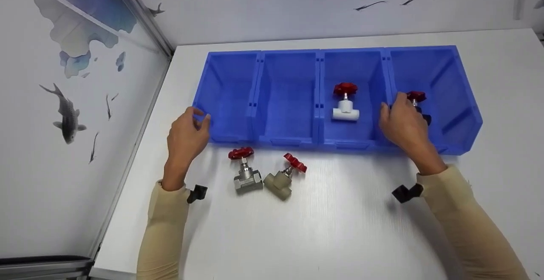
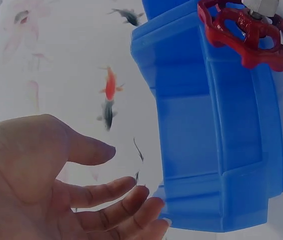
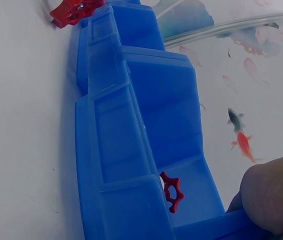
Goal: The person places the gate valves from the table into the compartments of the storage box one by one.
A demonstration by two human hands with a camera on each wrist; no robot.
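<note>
My left hand (image 1: pixel 188 134) hovers at the left wall of the leftmost blue bin (image 1: pixel 225 139), fingers loosely bent and nothing between them; the left wrist view shows its palm free. On the right, my hand (image 1: pixel 403 120) is over the divider of the two right bins. Beside its fingers, in the rightmost bin (image 1: pixel 461 101), is a black valve (image 1: pixel 426 119) with a red handwheel, partly covered by the hand. In the right wrist view the hand (image 3: pixel 276 195) overlaps the bin wall and its fingertips are hidden, so I cannot tell their grip.
A white valve (image 1: pixel 345 113) with a red wheel stands in the third bin (image 1: pixel 352 144). In front of the bins, a metal valve (image 1: pixel 247 180) and a beige valve (image 1: pixel 279 183) lie on the white table (image 1: pixel 323 229). Printed panels (image 1: pixel 272 16) border the back and left.
</note>
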